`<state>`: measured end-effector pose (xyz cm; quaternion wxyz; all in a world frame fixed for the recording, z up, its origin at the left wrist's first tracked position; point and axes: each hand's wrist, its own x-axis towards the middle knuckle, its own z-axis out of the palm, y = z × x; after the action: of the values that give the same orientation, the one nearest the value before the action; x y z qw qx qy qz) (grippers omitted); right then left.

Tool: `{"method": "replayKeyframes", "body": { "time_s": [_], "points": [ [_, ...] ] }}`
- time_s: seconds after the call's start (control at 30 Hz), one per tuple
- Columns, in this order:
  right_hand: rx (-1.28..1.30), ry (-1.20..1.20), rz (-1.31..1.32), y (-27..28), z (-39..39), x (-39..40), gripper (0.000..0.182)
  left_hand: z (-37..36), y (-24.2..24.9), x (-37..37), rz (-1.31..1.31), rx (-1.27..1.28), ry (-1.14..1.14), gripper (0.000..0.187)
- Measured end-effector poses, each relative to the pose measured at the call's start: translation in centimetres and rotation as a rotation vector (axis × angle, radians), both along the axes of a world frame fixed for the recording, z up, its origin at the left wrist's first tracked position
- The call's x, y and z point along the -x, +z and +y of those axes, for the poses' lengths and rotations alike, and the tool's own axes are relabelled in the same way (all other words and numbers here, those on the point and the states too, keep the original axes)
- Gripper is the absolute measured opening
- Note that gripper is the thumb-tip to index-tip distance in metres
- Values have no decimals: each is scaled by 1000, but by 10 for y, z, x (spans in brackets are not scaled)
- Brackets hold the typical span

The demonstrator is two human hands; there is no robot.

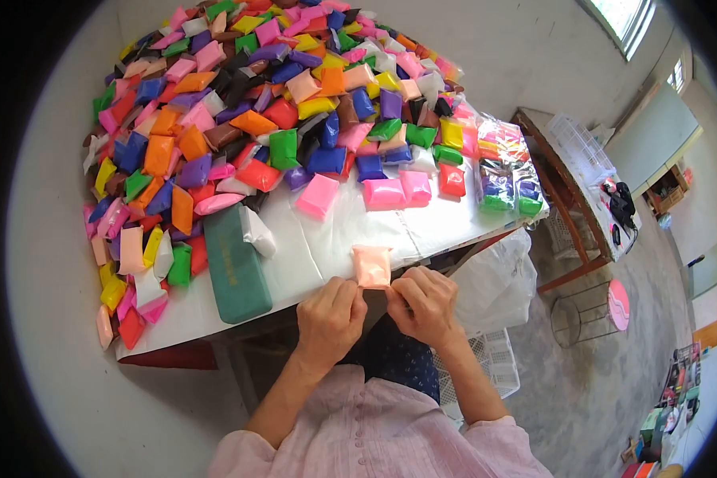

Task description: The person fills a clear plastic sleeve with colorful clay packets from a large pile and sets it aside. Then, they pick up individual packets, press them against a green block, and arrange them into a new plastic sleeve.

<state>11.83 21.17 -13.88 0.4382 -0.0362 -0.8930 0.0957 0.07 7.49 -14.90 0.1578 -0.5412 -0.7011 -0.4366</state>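
A small peach packet [372, 265] in clear wrap is held out over the table's front edge, between my two hands. The fingers of my left hand [331, 319] are closed and pinch its lower left corner. At the lower right corner my right hand [424, 305] pinches in the same way. Just beyond the packet lies the white table top [311, 255]. Several pink packets [319, 197] rest there, a little farther off. The fingertips are partly hidden behind the knuckles.
A large heap of coloured packets [283, 150] covers the back and left of the table. A green box [235, 267] lies left, with a white packet [257, 233] against it. Clear bags of packets [498, 171] stand right. A plastic bag [498, 279] hangs beside a white crate [494, 362].
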Motion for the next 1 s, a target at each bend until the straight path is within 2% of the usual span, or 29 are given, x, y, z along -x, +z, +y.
{"method": "replayKeyframes", "body": {
  "time_s": [0.1, 0.43, 0.77, 0.87, 0.97, 1.0],
  "points": [
    [26, 50, -45, 13, 3, -2, 18, -3, 5, 1, 26, 39, -23, 10],
    [-107, 89, -62, 1, 4, 1, 20, -7, 3, 8, 5, 22, -126, 9],
    [-272, 75, -48, -11, 2, -7, 26, -11, -16, 12, 218, -3, -121, 13],
    [-245, 60, -26, -28, 4, -5, 24, -11, -30, 13, 249, -12, -100, 14],
    [-74, 120, -10, -42, 2, -5, 22, -16, -48, 12, 250, -38, -48, 17],
    [65, 127, -66, -41, 1, -8, 20, -18, -52, 12, 242, -56, -43, 18]
  ]
}}
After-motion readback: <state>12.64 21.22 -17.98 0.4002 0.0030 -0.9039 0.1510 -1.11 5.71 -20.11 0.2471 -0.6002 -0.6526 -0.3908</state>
